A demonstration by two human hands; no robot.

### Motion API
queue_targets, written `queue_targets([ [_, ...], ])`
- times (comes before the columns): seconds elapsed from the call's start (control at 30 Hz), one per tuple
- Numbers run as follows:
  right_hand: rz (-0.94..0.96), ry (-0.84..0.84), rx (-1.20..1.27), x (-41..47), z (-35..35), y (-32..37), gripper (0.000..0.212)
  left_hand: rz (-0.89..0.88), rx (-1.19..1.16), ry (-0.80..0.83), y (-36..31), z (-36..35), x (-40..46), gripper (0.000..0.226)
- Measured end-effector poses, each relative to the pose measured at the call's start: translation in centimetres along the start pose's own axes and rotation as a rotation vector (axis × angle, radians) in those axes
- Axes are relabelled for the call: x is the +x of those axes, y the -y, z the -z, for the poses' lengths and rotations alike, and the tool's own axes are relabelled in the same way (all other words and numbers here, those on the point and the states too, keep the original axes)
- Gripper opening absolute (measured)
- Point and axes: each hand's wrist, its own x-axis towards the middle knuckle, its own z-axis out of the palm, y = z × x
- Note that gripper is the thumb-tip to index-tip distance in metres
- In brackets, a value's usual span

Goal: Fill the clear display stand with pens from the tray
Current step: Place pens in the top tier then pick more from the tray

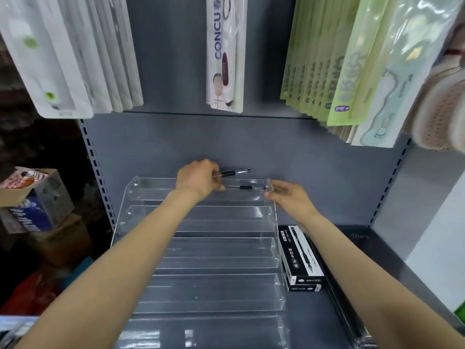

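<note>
While the left hand (pixel 198 180) grips two pens (pixel 232 173) over the stand's (pixel 201 248) top tier, steadies its corner with loosely open right fingers (pixel 276 188), apparently for aligned placement.

Open grey back panel (pixel 314 157) above the tiered clear acrylic display stand (pixel 216 250) leaves passage from above. Hanging white blister packs (pixel 75 54) and green packets (pixel 334 61) crowd overhead; stacked black pen boxes (pixel 300 258) flank the stand's right side.

Grey metal shelf (pixel 377 260): clear tiered display stand (pixel 201 248) centre; black pen boxes (pixel 300 258) touching at 3 o'clock.
</note>
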Motion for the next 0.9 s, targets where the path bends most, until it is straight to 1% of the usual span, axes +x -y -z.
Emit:
queue_targets([
  [0.17, -0.002, -0.075, 0.036, -0.1, -0.7, -0.6, 0.041, -0.014, 0.113, 0.021, -0.2, 0.0, 0.6, 0.019],
  [0.37, -0.009, -0.086, 0.033, -0.1, -0.8, -0.7, 0.041, -0.095, 0.331, 0.0, -1.1, -0.1, 0.8, 0.02],
  [0.53, -0.02, -0.104, -0.004, -0.3, -0.8, -0.8, 0.042, -0.142, 0.464, 0.005, -1.6, -0.2, 0.9, 0.022],
  [0.8, -0.025, -0.116, -0.004, -0.5, -1.0, -0.6, 0.042, -0.132, 0.462, -0.015, -1.4, 0.1, 0.9, 0.034],
  [0.9, -0.029, -0.124, 0.007, -0.6, -1.1, -0.6, 0.041, -0.14, 0.434, -0.014, -1.1, 0.0, 1.0, 0.032],
])
